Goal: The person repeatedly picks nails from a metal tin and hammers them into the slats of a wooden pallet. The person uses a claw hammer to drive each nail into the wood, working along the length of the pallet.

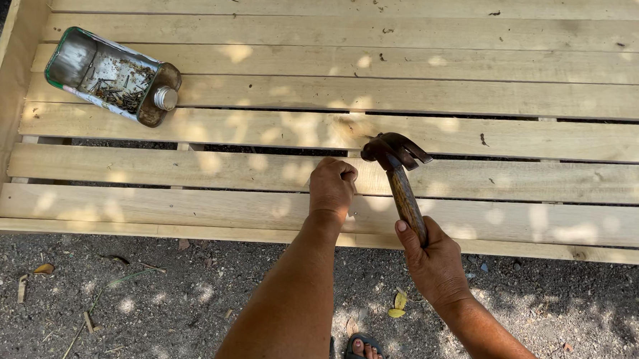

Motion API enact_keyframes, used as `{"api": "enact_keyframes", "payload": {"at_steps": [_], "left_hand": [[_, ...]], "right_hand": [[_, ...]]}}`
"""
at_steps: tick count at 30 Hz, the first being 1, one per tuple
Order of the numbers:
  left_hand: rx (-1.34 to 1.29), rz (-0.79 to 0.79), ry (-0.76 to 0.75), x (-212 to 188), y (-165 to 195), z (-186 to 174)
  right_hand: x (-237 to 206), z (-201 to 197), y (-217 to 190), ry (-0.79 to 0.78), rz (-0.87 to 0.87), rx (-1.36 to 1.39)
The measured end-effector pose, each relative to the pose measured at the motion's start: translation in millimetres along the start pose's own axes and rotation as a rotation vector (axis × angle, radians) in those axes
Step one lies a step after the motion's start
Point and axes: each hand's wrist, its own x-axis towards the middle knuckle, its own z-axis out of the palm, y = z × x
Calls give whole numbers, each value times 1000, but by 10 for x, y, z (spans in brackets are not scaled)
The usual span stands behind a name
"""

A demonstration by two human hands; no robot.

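My right hand (432,262) grips the wooden handle of a claw hammer (398,170), whose dark metal head hovers just above a pale wooden slat (190,171). My left hand (332,186) rests closed on the same slat, right beside the hammer head, fingers pinched together; whatever it pinches is too small to see. The slats form a long flat frame of light planks (472,51) with narrow gaps between them.
A cut-open metal can (112,75) lying on its side holds several nails, at the upper left on the planks. Below the frame's near edge is grey gravel ground (124,310) with dry leaves. A toe in a sandal (364,351) shows at the bottom.
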Motion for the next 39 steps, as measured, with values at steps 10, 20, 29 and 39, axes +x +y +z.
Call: {"api": "enact_keyframes", "payload": {"at_steps": [10, 20, 29, 39], "left_hand": [[80, 147, 113, 97, -80, 91], [396, 302, 107, 40, -112, 181], [490, 191, -5, 48, -68, 183], [441, 125, -26, 115, -51, 160]], "right_hand": [[39, 63, 26, 43, 49, -7], [28, 81, 40, 36, 40, -23], [-48, 86, 92, 46, 62, -54], [-44, 55, 21, 25, 101, -158]]}}
